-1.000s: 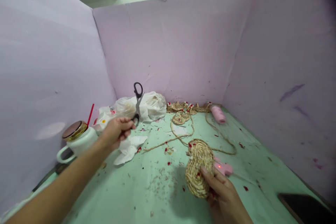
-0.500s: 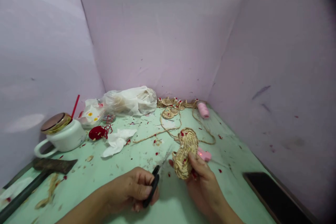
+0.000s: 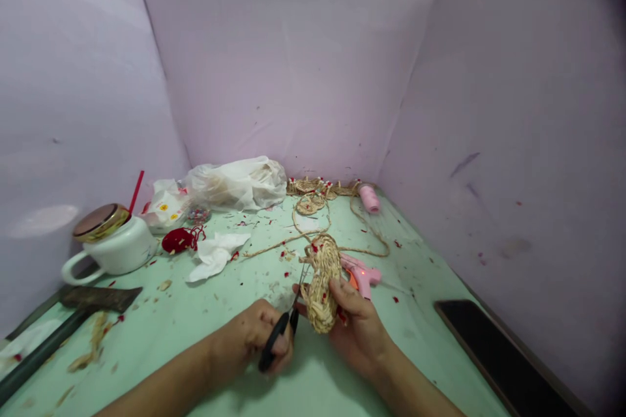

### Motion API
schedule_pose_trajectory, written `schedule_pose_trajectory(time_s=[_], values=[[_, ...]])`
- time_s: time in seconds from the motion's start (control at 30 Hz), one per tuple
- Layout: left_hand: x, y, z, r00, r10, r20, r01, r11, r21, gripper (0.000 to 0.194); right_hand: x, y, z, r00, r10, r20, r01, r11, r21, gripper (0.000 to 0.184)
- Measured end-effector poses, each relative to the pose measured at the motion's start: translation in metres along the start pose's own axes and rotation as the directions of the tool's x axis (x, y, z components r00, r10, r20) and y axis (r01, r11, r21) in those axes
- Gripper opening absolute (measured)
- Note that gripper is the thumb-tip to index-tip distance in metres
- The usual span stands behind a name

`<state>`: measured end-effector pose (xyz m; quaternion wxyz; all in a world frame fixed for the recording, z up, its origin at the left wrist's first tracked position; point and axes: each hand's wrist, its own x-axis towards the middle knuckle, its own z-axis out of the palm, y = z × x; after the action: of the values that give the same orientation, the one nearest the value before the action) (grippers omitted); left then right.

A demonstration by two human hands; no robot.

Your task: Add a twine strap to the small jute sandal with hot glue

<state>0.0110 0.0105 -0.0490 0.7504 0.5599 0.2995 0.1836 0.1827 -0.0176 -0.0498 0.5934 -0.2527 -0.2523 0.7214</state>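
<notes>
My left hand (image 3: 254, 339) is closed round the black handles of a pair of scissors (image 3: 274, 341). Their blades point up and away, close against the left edge of a woven straw piece (image 3: 323, 290). That piece is oblong, narrower at its middle, with red bits on it. My right hand (image 3: 359, 332) grips it from the right, thumb on top and fingers behind; one fingertip shows at its left side, near the blades. Behind the right hand lies a pink glue gun (image 3: 360, 273) with a small orange light, partly hidden.
At left stand a white mug (image 3: 120, 251) with a lid lying on it and a hammer-like tool (image 3: 98, 303). Red yarn (image 3: 178, 240), tissue (image 3: 218, 257) and a plastic bag (image 3: 239, 184) lie behind. Straw cord (image 3: 274, 246), a pink spool (image 3: 369, 199) and a phone (image 3: 499, 352) are also there.
The scissors have turned more upright, and their blades have come up against the straw piece's left edge. The straw piece has moved slightly left in view, uncovering more of the glue gun.
</notes>
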Motion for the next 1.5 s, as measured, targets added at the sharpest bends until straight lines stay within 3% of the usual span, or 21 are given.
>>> schedule_pose_trajectory(time_s=[0.13, 0.2, 0.4, 0.53, 0.63, 0.7, 0.77, 0.83, 0.9, 1.0, 1.07, 1.13, 1.3, 1.5], values=[[0.002, 0.002, 0.003, 0.979, 0.035, -0.201, -0.006, 0.990, 0.142, 0.033, 0.001, -0.001, 0.000, 0.999, -0.045, -0.009, 0.045, 0.999, -0.004, 0.023], [0.003, 0.001, 0.003, 0.960, 0.103, -0.259, -0.065, 0.986, 0.152, 0.031, 0.001, -0.001, 0.001, 0.998, -0.068, -0.004, 0.068, 0.998, -0.012, 0.022], [0.008, -0.009, 0.000, 0.956, 0.151, -0.253, -0.131, 0.987, 0.095, 0.053, -0.001, 0.000, 0.000, 0.994, -0.108, 0.009, 0.108, 0.991, -0.084, 0.024], [0.006, -0.005, 0.005, 0.954, 0.244, -0.175, -0.225, 0.967, 0.121, 0.041, -0.001, 0.000, 0.001, 0.992, -0.123, 0.001, 0.122, 0.987, -0.101, 0.021], [0.004, -0.002, 0.009, 0.977, 0.167, -0.134, -0.160, 0.985, 0.061, 0.040, 0.001, 0.000, 0.001, 0.986, -0.158, -0.051, 0.154, 0.984, -0.090, 0.016], [0.004, 0.000, 0.009, 0.983, 0.081, -0.165, -0.088, 0.996, -0.035, 0.042, 0.002, -0.001, -0.001, 0.975, -0.196, -0.104, 0.188, 0.979, -0.080, 0.015], [0.003, 0.003, 0.008, 0.973, 0.068, -0.221, -0.083, 0.995, -0.060, 0.048, 0.004, -0.002, -0.003, 0.968, -0.221, -0.120, 0.212, 0.974, -0.084, 0.017], [-0.001, 0.007, 0.005, 0.941, 0.163, -0.295, -0.138, 0.985, 0.101, 0.051, 0.004, -0.005, -0.005, 0.961, -0.254, -0.112, 0.242, 0.964, -0.111, 0.021], [-0.007, 0.011, 0.004, 0.874, 0.320, -0.365, -0.147, 0.891, 0.429, 0.046, 0.004, -0.007, -0.004, 0.949, -0.292, -0.119, 0.275, 0.951, -0.144, 0.025], [-0.014, 0.010, 0.008, 0.752, 0.564, -0.340, -0.010, 0.526, 0.850, 0.042, 0.003, -0.008, -0.001, 0.933, -0.336, -0.134, 0.310, 0.934, -0.178, 0.026], [-0.015, 0.005, 0.013, 0.730, 0.624, -0.279, 0.075, 0.332, 0.940, 0.045, 0.001, -0.007, 0.001, 0.926, -0.356, -0.124, 0.328, 0.924, -0.198, 0.027], [-0.013, -0.001, 0.017, 0.740, 0.621, -0.259, 0.150, 0.224, 0.963, 0.048, -0.001, -0.004, 0.002, 0.924, -0.368, -0.106, 0.339, 0.915, -0.220, 0.029], [-0.008, -0.003, 0.024, 0.761, 0.576, -0.300, 0.277, 0.129, 0.952, 0.046, -0.003, 0.002, 0.002, 0.915, -0.399, -0.065, 0.361, 0.879, -0.310, 0.034], [-0.010, 0.002, 0.018, 0.773, 0.571, -0.277, 0.281, 0.084, 0.956, 0.048, -0.001, 0.008, -0.005, 0.938, -0.344, -0.033, 0.291, 0.839, -0.459, 0.032]])
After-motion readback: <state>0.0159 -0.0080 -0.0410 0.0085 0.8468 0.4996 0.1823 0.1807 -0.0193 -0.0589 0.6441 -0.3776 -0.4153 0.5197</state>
